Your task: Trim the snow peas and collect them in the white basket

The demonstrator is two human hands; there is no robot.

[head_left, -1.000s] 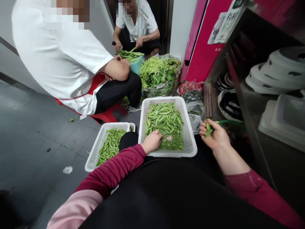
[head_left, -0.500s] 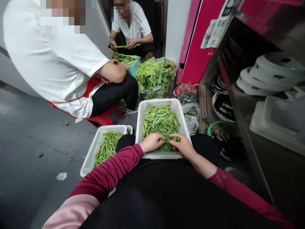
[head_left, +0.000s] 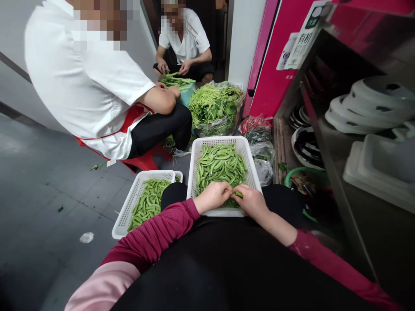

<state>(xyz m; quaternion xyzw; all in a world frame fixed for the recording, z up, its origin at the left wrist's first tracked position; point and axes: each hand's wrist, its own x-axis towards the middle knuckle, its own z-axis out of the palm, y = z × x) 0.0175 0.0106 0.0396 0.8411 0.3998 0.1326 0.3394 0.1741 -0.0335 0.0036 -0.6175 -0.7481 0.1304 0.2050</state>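
Note:
A white perforated basket point(head_left: 256, 166) rests across my lap, filled with green pea pods point(head_left: 222, 162). Over its near end, my left hand point(head_left: 215, 196) is closed, its fingertips pinched beside those of the other hand; whatever it pinches is too small to make out. My right hand point(head_left: 251, 200) is closed around a green pod point(head_left: 239, 194), whose end shows between the fingers. Beneath both hands, the near part of the basket is mostly hidden. To the left stands a second white basket point(head_left: 125, 211) with more pods point(head_left: 149, 201) in it.
A person in white point(head_left: 94, 86) sits on a red stool point(head_left: 147, 160) at left. Another person point(head_left: 184, 39) handles green stalks behind. Bagged greens point(head_left: 215, 106) stand beyond the basket. At right are a metal shelf point(head_left: 366, 203) with white dishes and a green tub point(head_left: 296, 170).
My hands have come together at the fingertips, and a pod end now shows at my right hand. The whole view has shifted slightly. The far person's hands have lowered toward the stalks.

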